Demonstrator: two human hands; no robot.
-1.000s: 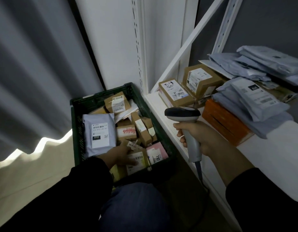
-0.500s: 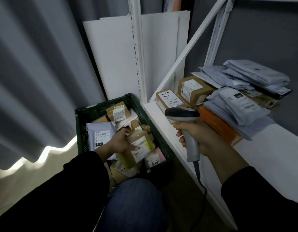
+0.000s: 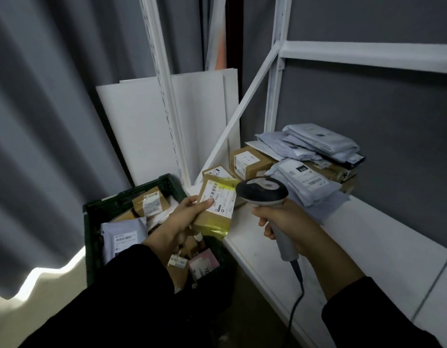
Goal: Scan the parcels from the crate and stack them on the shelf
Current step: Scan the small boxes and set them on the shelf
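Head view: left hand (image 3: pixel 178 222) grips parcel (image 3: pixel 215 207) by one edge; right hand (image 3: pixel 284 226) wrapped around scanner (image 3: pixel 263 193). Risk: glossy wrap glare (label tilted) spoils read, or parcel slips.

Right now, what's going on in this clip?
A person holds a yellow-taped parcel in the left hand, label up, above the green crate. The right hand grips a corded barcode scanner with its head beside the label. Other parcels remain in the crate, and several already sit stacked on the white shelf.
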